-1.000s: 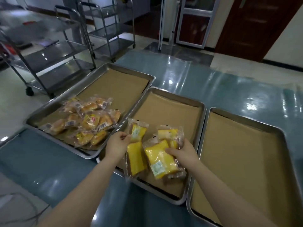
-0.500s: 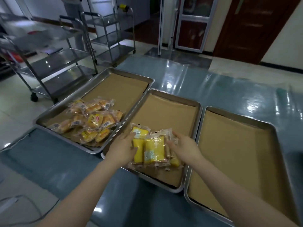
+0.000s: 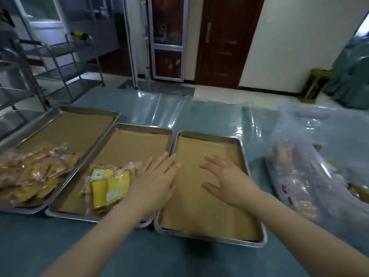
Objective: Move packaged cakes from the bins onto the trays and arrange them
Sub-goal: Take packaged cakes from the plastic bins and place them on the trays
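The left tray (image 3: 60, 114) and its pile of cakes (image 3: 30, 176) run off the picture's left side, the plastic bag (image 3: 319, 156) at the table's (image 3: 199, 120) right end is blurry and cut off, and the left hand (image 3: 153, 180) covers part of the right rim of the middle tray (image 3: 139, 126).

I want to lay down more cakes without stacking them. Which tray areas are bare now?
The right tray is all bare paper; the right hand spreads over it, the left hand over its left rim. The middle tray is free beyond the yellow cakes; the left tray is free beyond its cake pile. Both near ends are crowded.
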Motion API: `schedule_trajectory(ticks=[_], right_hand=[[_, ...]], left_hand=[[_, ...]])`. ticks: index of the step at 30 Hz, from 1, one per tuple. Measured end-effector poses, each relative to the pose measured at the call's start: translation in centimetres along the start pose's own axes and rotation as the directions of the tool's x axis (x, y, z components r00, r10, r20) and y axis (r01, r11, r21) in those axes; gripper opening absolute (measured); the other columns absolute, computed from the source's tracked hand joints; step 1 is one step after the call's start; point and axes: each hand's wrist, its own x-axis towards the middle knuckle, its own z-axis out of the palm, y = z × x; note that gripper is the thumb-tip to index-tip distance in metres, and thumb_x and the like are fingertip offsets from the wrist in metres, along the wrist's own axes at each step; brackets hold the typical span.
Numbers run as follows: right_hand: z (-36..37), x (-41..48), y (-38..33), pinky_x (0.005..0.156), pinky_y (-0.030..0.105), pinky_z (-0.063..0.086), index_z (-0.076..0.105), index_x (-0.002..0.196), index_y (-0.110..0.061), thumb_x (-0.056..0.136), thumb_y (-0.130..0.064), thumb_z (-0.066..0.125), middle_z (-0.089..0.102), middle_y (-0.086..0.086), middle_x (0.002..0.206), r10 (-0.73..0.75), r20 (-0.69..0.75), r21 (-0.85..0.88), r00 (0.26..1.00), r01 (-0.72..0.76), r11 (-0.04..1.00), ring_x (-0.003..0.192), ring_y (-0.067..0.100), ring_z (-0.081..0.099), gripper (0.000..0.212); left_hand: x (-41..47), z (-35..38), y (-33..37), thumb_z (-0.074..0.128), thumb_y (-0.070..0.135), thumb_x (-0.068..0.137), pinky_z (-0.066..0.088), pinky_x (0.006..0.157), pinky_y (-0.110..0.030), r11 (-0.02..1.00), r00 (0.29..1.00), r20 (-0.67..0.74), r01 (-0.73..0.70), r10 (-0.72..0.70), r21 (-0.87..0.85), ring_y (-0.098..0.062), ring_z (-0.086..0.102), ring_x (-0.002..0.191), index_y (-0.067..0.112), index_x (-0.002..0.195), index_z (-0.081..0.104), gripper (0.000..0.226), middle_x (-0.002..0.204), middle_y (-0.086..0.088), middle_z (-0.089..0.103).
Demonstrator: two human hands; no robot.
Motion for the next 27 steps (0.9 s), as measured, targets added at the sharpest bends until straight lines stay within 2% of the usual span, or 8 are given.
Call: schedule_trajectory(ticks=[5, 9, 13, 15, 17, 20, 23, 27], right_hand=[[-8.9, -7.3, 8.9, 0.098, 0.033, 0.039, 0.068, 0.113, -0.016, 0.079, -0.024, 0.075, 0.066, 0.004, 0.119, -0.075, -0.266, -0.125, 0.961, 0.043, 0.991, 0.109, 0.027, 0.062, 0.035], [-13.5, -12.9, 18.7, 0.093, 0.033, 0.046, 0.069, 0.110, -0.019, 0.080, -0.020, 0.076, 0.067, -0.001, 0.115, 0.047, -0.287, -0.072, 0.957, -0.070, 0.995, 0.108, 0.024, 0.062, 0.031], [-14.4, -17.7, 28.0, 0.084, 0.023, 0.039, 0.068, 0.112, -0.023, 0.085, -0.025, 0.070, 0.065, -0.007, 0.115, 0.239, -0.257, -0.030, 0.937, -0.255, 0.967, 0.108, 0.019, 0.059, 0.027], [-14.6, -19.4, 31.6, 0.083, 0.021, 0.037, 0.067, 0.113, -0.025, 0.088, -0.025, 0.066, 0.064, -0.008, 0.114, 0.305, -0.192, -0.010, 0.933, -0.313, 0.950, 0.107, 0.017, 0.059, 0.025], [-14.9, -20.0, 34.8, 0.086, 0.023, 0.040, 0.063, 0.118, -0.028, 0.090, -0.031, 0.062, 0.063, -0.009, 0.118, 0.344, -0.103, -0.048, 0.933, -0.350, 0.936, 0.110, 0.015, 0.057, 0.028], [-15.5, -18.5, 38.4, 0.092, 0.027, 0.042, 0.055, 0.128, -0.031, 0.091, -0.040, 0.057, 0.060, -0.008, 0.126, 0.366, 0.104, -0.135, 0.925, -0.352, 0.926, 0.114, 0.014, 0.056, 0.037], [-15.1, -14.3, 41.2, 0.090, 0.028, 0.041, 0.046, 0.136, -0.027, 0.091, -0.046, 0.055, 0.057, -0.004, 0.131, 0.385, 0.358, -0.183, 0.851, -0.340, 0.922, 0.115, 0.019, 0.055, 0.049], [-11.6, -6.9, 45.4, 0.094, 0.033, 0.044, 0.047, 0.137, -0.015, 0.094, -0.022, 0.051, 0.055, 0.008, 0.133, 0.395, 0.393, -0.238, 0.830, -0.323, 0.916, 0.117, 0.028, 0.053, 0.043]], left_hand=[[6.6, -2.1, 9.5, 0.049, 0.033, 0.094, -0.003, 0.113, -0.027, 0.993, 0.987, -0.142, -0.084, 0.072, -0.081, -0.012, 0.012, 0.144, 0.028, 0.147, 0.026, 0.058, 0.155, 0.006, 0.022], [12.7, -1.2, 19.3, 0.053, 0.027, 0.093, 0.011, 0.116, -0.032, 0.970, 0.971, -0.211, -0.151, 0.110, -0.193, -0.015, 0.023, 0.141, 0.023, 0.142, 0.037, 0.052, 0.149, 0.004, 0.035], [17.7, 1.5, 27.8, 0.052, 0.029, 0.094, 0.002, 0.112, -0.016, 0.899, 0.973, -0.200, -0.190, 0.118, -0.394, 0.001, 0.015, 0.138, 0.028, 0.142, 0.035, 0.050, 0.147, 0.014, 0.031], [19.1, 3.1, 30.6, 0.051, 0.034, 0.094, -0.006, 0.105, -0.005, 0.875, 0.983, -0.128, -0.173, 0.129, -0.451, 0.017, 0.003, 0.128, 0.037, 0.144, 0.027, 0.055, 0.143, 0.026, 0.021], [20.6, 4.4, 32.3, 0.050, 0.040, 0.093, -0.008, 0.104, -0.007, 0.859, 0.991, -0.024, -0.127, 0.133, -0.497, 0.019, -0.004, 0.126, 0.039, 0.146, 0.020, 0.061, 0.147, 0.026, 0.015], [24.3, 5.3, 33.0, 0.052, 0.048, 0.090, -0.005, 0.111, -0.027, 0.914, 0.991, 0.121, -0.007, 0.062, -0.406, -0.003, -0.009, 0.140, 0.031, 0.150, 0.009, 0.076, 0.158, 0.008, 0.002], [28.3, 5.7, 33.4, 0.051, 0.048, 0.090, -0.004, 0.115, -0.037, 0.968, 0.977, 0.195, 0.129, -0.087, -0.216, -0.021, -0.012, 0.144, 0.021, 0.151, 0.004, 0.081, 0.159, -0.007, -0.008], [29.7, 7.0, 33.4, 0.053, 0.048, 0.089, 0.000, 0.116, -0.039, 0.986, 0.976, 0.162, 0.155, -0.143, -0.067, -0.023, -0.013, 0.144, 0.019, 0.151, 0.003, 0.084, 0.158, -0.009, -0.007]])
